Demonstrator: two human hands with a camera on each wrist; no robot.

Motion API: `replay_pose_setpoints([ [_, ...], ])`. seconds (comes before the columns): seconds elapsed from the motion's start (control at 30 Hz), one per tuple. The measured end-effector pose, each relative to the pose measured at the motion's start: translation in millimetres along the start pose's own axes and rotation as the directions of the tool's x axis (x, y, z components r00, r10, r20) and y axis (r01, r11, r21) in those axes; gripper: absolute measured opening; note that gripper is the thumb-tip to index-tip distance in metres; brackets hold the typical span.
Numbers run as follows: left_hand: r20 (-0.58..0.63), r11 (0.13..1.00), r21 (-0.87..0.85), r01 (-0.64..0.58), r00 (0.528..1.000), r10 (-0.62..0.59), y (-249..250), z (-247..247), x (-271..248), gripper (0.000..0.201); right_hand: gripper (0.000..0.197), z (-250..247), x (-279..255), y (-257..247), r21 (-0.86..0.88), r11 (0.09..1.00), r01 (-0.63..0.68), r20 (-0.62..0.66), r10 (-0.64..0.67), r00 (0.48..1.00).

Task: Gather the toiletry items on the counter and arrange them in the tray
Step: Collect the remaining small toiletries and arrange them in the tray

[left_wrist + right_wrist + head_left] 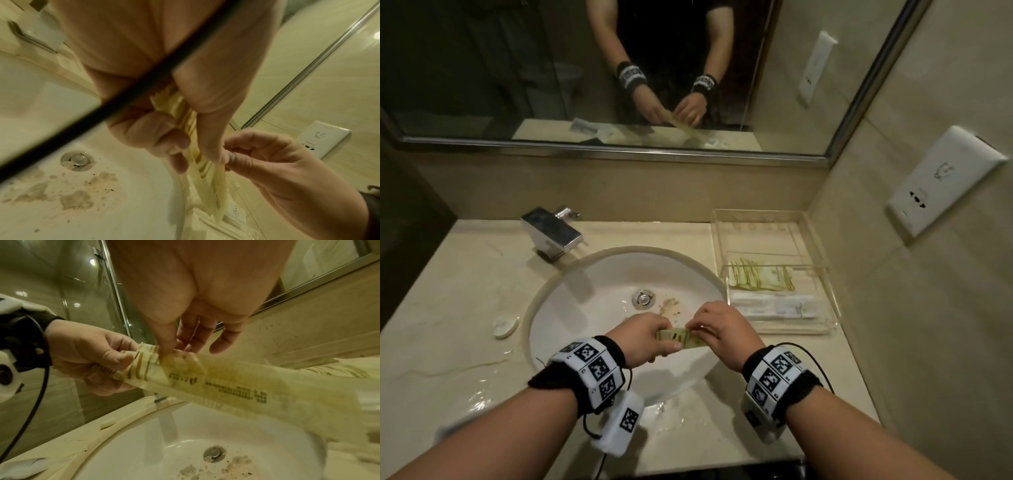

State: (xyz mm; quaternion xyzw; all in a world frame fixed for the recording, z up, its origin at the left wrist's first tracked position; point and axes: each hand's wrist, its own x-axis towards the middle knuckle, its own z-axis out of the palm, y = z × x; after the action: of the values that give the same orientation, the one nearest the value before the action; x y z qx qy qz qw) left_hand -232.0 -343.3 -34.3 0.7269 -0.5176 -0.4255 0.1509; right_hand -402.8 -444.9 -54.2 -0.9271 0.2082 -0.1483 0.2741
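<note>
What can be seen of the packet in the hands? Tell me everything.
The packet is a long, flat, translucent yellowish wrapper that looks like plastic film, with olive stripes at one end and lines of dark print too blurred to read. It is held roughly level above the sink, not touching it. The left hand grips its striped end; the right hand pinches it beside that. Its contents cannot be made out.

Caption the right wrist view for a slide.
Both hands, left and right, hold a striped sachet above the sink.
</note>
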Motion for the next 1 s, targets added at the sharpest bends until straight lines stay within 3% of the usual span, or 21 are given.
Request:
replay_pose_setpoints([
  [0.17,-0.031,1.000,-0.014,0.016,0.999,-0.016,18.7,9.0,18.7,0.024,0.012,-7.2,2.1,15.1,0.020,0.998,0.053,-0.002,-0.053,0.999],
  [0.3,-0.026,0.998,-0.062,-0.019,1.000,0.017,30.4,17.9,35.2,0.023,0.015,-15.4,3.9,26.8,0.037,0.999,-0.001,0.011,0.001,1.000],
  [0.47,-0.072,0.990,-0.133,-0.039,0.997,0.030,44.7,28.8,59.5,0.022,0.023,-33.5,-7.5,48.0,-0.133,0.988,-0.073,-0.001,0.074,0.997],
  [0.57,-0.110,0.960,-0.278,-0.040,0.994,0.010,52.6,33.3,76.9,0.021,0.034,-49.5,-20.4,59.7,-0.216,0.963,-0.159,-0.016,0.159,0.987],
  [0.77,-0.004,0.793,-0.608,0.024,0.999,-0.033,75.8,42.4,106.4,0.013,0.030,-72.2,-33.2,84.8,-0.328,0.920,-0.214,0.010,0.230,0.973],
  [1.0,0.084,0.768,-0.629,0.118,0.993,-0.084,96.3,47.7,130.0,0.031,0.015,-91.2,-25.2,115.9,-0.416,0.893,-0.173,0.118,0.242,0.963],
])
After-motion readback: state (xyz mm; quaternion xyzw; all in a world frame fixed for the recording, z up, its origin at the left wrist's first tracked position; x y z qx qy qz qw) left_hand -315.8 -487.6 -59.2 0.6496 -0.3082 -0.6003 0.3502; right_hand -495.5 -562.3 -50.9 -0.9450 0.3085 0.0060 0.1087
